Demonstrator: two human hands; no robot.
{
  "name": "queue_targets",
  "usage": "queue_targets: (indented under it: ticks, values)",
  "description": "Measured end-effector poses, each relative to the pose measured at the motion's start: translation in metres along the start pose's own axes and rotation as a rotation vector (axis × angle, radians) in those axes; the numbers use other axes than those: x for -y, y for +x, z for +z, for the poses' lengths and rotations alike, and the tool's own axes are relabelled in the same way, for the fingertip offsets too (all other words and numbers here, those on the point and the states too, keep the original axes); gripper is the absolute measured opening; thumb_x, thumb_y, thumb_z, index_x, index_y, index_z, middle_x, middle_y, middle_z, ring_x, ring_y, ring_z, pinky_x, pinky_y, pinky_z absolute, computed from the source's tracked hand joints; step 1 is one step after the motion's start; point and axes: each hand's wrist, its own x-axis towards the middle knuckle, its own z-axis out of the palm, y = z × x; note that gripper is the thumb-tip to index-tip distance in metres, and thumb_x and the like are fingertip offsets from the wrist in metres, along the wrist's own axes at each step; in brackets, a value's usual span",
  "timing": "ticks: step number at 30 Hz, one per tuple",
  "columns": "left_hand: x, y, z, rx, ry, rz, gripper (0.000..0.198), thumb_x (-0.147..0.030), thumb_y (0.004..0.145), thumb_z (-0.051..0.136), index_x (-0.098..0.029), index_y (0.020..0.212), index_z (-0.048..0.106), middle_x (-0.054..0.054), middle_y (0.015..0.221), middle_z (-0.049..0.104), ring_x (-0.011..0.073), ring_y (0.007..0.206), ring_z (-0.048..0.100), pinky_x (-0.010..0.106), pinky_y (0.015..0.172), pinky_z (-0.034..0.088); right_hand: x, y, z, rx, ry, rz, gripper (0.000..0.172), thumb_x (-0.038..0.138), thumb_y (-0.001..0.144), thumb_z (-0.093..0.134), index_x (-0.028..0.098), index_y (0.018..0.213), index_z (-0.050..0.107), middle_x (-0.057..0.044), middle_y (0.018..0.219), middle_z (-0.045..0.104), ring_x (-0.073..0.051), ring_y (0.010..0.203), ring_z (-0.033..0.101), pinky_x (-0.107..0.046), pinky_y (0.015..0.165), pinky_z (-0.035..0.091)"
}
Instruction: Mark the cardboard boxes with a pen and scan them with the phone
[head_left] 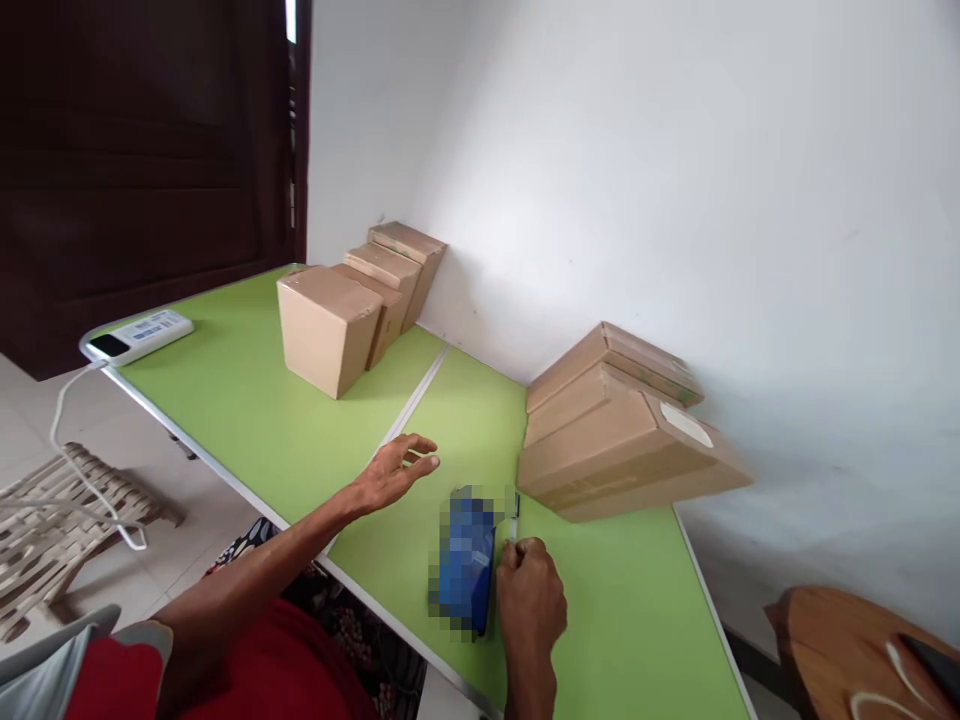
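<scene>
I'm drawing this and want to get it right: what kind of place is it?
Most likely a room in someone's home, though I can't be sure. It has a dark panelled door, a low woven seat and a green-topped table against a plain white wall.

green table (240, 355) with left box row (326, 325), right box row (600, 450), white device (146, 333), blurred blue item (465, 560)
</scene>
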Motion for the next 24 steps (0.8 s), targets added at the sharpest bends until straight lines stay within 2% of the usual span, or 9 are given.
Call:
queue_targets:
  ticks: [3,9,12,14,17,19,20,22,24]
  values:
    - [-0.004,-0.017,-0.026,-0.125,-0.01,0.047,0.044,-0.055,0.097,0.061,-0.018,0.119,0.072,0.016,0.128,0.073,0.029,0.111,0.075,0.042,0.09,0.062,0.021,-0.001,0.0,-0.036,-0.033,0.008,0.027,0.028,0.109,0.038,0.018,0.113,0.063,-0.02,0.121,0.071,-0.033,0.099,0.073,-0.037,0.066,0.04]
    - [-0.018,-0.03,-0.072,-0.459,0.03,0.179,0.038,-0.049,0.099,0.059,-0.021,0.123,0.069,0.014,0.131,0.067,0.0279,0.114,0.07,0.043,0.09,0.06,0.041,0.001,0.0,-0.016,-0.062,-0.025,0.036,0.031,0.109,0.032,0.014,0.115,0.063,-0.025,0.115,0.072,-0.04,0.097,0.074,-0.041,0.067,0.044]
    - [-0.018,-0.024,-0.09,-0.648,0.062,0.221,0.044,-0.05,0.098,0.058,-0.021,0.132,0.063,0.016,0.139,0.059,0.0285,0.119,0.065,0.045,0.095,0.058,0.047,0.007,-0.001,0.029,-0.055,-0.05,0.038,0.034,0.107,0.03,0.018,0.109,0.064,-0.024,0.112,0.074,-0.04,0.098,0.074,-0.042,0.069,0.046]
    - [-0.015,-0.012,-0.108,-0.78,0.085,0.212,0.057,-0.055,0.097,0.058,-0.02,0.141,0.055,0.019,0.147,0.051,0.0318,0.127,0.058,0.05,0.101,0.055,0.051,0.011,-0.007,0.061,-0.053,-0.055,0.04,0.039,0.105,0.031,0.019,0.109,0.065,-0.025,0.111,0.074,-0.043,0.101,0.074,-0.044,0.072,0.048]
    - [-0.008,0.015,-0.146,-0.937,0.112,0.16,0.078,-0.066,0.096,0.056,-0.016,0.153,0.041,0.024,0.157,0.038,0.0381,0.144,0.042,0.059,0.115,0.045,0.063,0.013,-0.024,0.023,0.062,-0.038,0.057,0.051,0.097,0.032,0.01,0.121,0.063,-0.035,0.123,0.068,-0.053,0.111,0.068,-0.055,0.081,0.05]
    - [-0.004,0.036,-0.173,-0.979,0.124,0.118,0.081,-0.07,0.098,0.053,-0.016,0.156,0.037,0.025,0.161,0.034,0.0394,0.153,0.032,0.061,0.121,0.036,0.082,0.011,-0.035,0.0,0.267,-0.079,0.07,0.063,0.089,0.037,0.006,0.121,0.063,-0.039,0.124,0.066,-0.058,0.115,0.064,-0.064,0.091,0.048]
    - [-0.003,0.046,-0.185,-0.976,0.125,0.096,0.077,-0.071,0.099,0.05,-0.017,0.154,0.039,0.024,0.159,0.038,0.0398,0.152,0.034,0.061,0.121,0.037,0.096,0.009,-0.039,0.017,0.381,-0.125,0.073,0.068,0.085,0.041,0.008,0.118,0.065,-0.038,0.122,0.068,-0.057,0.116,0.064,-0.066,0.095,0.047]
    - [0.001,0.06,-0.2,-0.924,0.119,0.057,0.066,-0.072,0.104,0.04,-0.018,0.14,0.053,0.022,0.142,0.056,0.039,0.137,0.051,0.057,0.111,0.046,0.131,0.005,-0.04,0.112,0.549,-0.254,0.077,0.078,0.08,0.048,0.012,0.116,0.067,-0.03,0.122,0.071,-0.049,0.116,0.067,-0.061,0.098,0.051]
    - [0.003,0.063,-0.203,-0.862,0.118,0.04,0.065,-0.073,0.106,0.029,-0.019,0.121,0.063,0.017,0.117,0.067,0.035,0.115,0.063,0.05,0.098,0.053,0.17,0.002,-0.035,0.22,0.689,-0.391,0.085,0.083,0.081,0.053,0.016,0.131,0.064,-0.023,0.137,0.069,-0.041,0.124,0.066,-0.051,0.098,0.056]
